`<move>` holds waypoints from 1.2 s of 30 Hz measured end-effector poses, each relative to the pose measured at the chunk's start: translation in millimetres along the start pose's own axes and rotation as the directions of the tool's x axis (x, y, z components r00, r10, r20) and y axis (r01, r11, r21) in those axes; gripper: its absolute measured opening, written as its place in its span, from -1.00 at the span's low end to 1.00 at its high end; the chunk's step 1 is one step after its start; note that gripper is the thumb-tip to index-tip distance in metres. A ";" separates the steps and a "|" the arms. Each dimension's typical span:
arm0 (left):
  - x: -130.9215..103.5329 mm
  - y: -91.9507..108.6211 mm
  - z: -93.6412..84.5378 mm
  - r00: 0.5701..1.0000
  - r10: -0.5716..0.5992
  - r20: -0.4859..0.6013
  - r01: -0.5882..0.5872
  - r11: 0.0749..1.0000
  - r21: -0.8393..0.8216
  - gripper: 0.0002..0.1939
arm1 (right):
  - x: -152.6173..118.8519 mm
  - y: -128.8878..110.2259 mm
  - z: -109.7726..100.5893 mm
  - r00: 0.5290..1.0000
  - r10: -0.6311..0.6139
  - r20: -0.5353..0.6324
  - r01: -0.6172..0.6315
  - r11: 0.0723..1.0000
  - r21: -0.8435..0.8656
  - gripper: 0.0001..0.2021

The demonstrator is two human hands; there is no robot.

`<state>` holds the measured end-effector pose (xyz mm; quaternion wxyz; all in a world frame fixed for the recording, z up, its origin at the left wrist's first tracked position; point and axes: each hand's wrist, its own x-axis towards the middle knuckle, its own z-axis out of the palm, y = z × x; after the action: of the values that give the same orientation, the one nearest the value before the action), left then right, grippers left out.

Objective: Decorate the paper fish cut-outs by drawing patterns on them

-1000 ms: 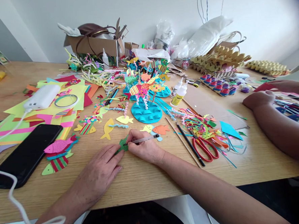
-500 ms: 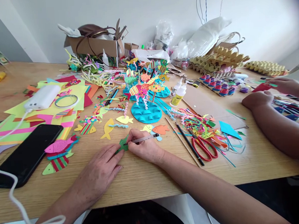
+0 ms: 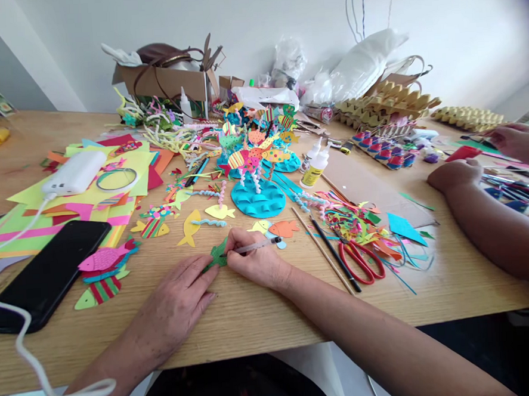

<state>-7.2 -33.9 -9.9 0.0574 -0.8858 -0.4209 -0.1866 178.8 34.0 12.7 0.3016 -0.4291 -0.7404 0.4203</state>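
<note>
A small green paper fish (image 3: pixel 218 256) lies on the wooden table (image 3: pixel 263 317) between my hands. The fingertips of my left hand (image 3: pixel 183 295) press on its left end, the fingers held together and stretched out. My right hand (image 3: pixel 254 259) is closed around a clear pen (image 3: pixel 261 244), its tip on the green fish. Just beyond are a yellow fish (image 3: pixel 190 227) with a blue twisted strip, an orange fish (image 3: pixel 284 228) and a blue wavy disc (image 3: pixel 258 198) carrying upright paper fish.
A black phone (image 3: pixel 49 274) and several paper fish (image 3: pixel 100 291) lie left. Red scissors (image 3: pixel 362 261), a black pencil (image 3: pixel 335 253) and paper scraps (image 3: pixel 355 222) are right. Glue bottles (image 3: pixel 314 168) stand behind. Another person's forearm (image 3: pixel 485 226) rests at far right.
My hands have hardly moved; the pen is still on the green fish. At far right, the other person's farther hand has moved and turned, away from the red piece.
</note>
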 end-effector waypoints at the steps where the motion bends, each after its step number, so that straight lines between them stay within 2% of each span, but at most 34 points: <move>1: 0.2 0.2 -0.3 1.000 0.002 -0.002 -0.002 1.000 0.005 -0.61 | -0.2 -0.5 -0.3 1.000 -0.001 0.003 0.001 1.000 0.000 -0.87; 8: 0.4 0.3 -0.3 1.000 0.016 -0.008 -0.016 1.000 0.006 -0.61 | -0.2 -0.2 0.0 1.000 -0.010 0.001 0.010 0.999 0.032 -0.89; 14: -1.0 -1.9 2.2 1.000 -0.006 0.017 0.007 0.999 -0.033 -0.63 | 4.7 7.4 -3.1 0.997 0.063 -0.043 -0.051 0.973 0.224 -0.91; 19: -1.0 -3.2 2.8 1.000 -0.020 0.019 0.021 0.998 -0.064 -0.63 | 4.1 1.6 -9.8 0.990 0.125 0.062 -0.136 0.963 0.231 -0.92; 21: -0.7 -3.0 2.6 1.000 -0.022 0.009 0.023 0.997 -0.071 -0.63 | 1.8 -1.2 -9.2 0.988 0.142 0.065 -0.153 0.962 0.227 -0.91; 27: -0.5 -1.5 1.5 1.000 -0.022 0.015 0.023 0.998 -0.054 -0.63 | -6.0 3.4 2.0 0.996 0.051 -0.070 -0.038 0.984 0.172 -0.91; 36: -1.3 -1.9 2.8 1.000 -0.006 0.006 0.006 1.000 -0.029 -0.62 | -6.5 6.5 4.6 0.996 -0.006 -0.088 0.014 0.996 0.093 -0.92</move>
<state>-8.5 -32.9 -13.1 0.0425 -0.8859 -0.4209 -0.1902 180.5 28.3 4.2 0.3556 -0.4288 -0.7081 0.4340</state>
